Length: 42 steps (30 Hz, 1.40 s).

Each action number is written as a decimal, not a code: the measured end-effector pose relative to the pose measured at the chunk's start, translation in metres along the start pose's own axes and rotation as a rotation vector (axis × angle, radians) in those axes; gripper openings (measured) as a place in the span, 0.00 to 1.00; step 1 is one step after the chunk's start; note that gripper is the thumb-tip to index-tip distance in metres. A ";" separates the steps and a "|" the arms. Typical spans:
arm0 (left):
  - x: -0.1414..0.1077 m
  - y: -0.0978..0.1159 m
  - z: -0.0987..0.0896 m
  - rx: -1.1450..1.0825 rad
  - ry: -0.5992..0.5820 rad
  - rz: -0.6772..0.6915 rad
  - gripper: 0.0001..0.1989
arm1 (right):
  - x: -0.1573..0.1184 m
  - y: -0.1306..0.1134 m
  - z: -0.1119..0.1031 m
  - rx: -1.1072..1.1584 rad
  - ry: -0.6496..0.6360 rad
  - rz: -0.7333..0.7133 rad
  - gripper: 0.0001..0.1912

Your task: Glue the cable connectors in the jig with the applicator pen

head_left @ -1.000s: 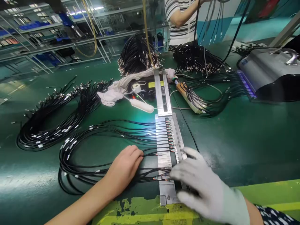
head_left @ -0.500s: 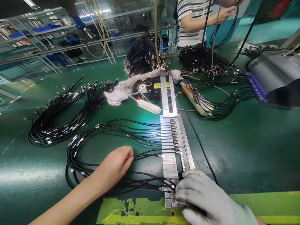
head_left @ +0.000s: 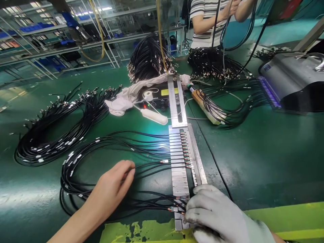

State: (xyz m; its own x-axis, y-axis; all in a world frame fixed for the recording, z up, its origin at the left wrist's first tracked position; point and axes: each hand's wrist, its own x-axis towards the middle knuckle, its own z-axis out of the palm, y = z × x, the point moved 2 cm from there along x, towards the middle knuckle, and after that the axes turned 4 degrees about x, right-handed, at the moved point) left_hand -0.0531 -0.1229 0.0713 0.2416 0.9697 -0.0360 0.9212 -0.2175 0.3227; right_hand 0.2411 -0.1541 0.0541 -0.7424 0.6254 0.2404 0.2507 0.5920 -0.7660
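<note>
Bare and pinched closed, my left hand [head_left: 117, 180] holds a thin black cable [head_left: 148, 164] left of the metal fixture; the cable's white-tagged end lies near the fixture's left edge. My right hand [head_left: 215, 209], in a grey-white glove with dark smudges, rests with bent fingers on the lower end of the fixture [head_left: 179, 182]. What its fingertips hold, if anything, is hidden. Several cables lie in the fixture's upper slots, their connectors in a column. Other cable ends [head_left: 173, 209] lie beside the gloved fingers.
Looped black cables [head_left: 48, 148] lie at left. Behind the fixture stand a black control box [head_left: 162, 101] with a cloth and a white tool [head_left: 154, 116]. A grey machine [head_left: 293, 81] glows purple at right. A person [head_left: 207, 20] in a striped shirt handles cables beyond the table.
My left hand has moved slightly left with the cable, whose tagged end has shifted left and up. My gloved right hand stays at the fixture's lower end. The whole view has shifted a little.
</note>
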 end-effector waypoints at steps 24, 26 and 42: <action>0.041 0.077 0.039 0.200 0.117 0.614 0.14 | 0.005 0.073 -0.060 0.122 0.347 0.408 0.07; 0.042 0.077 0.037 0.179 0.092 0.635 0.15 | 0.005 0.074 -0.061 0.114 0.337 0.402 0.06; 0.027 0.057 0.048 0.107 0.015 0.551 0.23 | 0.007 0.075 -0.064 0.134 0.343 0.379 0.07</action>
State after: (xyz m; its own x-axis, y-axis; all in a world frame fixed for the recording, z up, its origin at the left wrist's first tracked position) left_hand 0.0208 -0.1142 0.0430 0.6920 0.7111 0.1245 0.6863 -0.7015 0.1920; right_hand 0.2942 -0.0728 0.0368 -0.3640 0.9264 0.0960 0.3639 0.2364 -0.9010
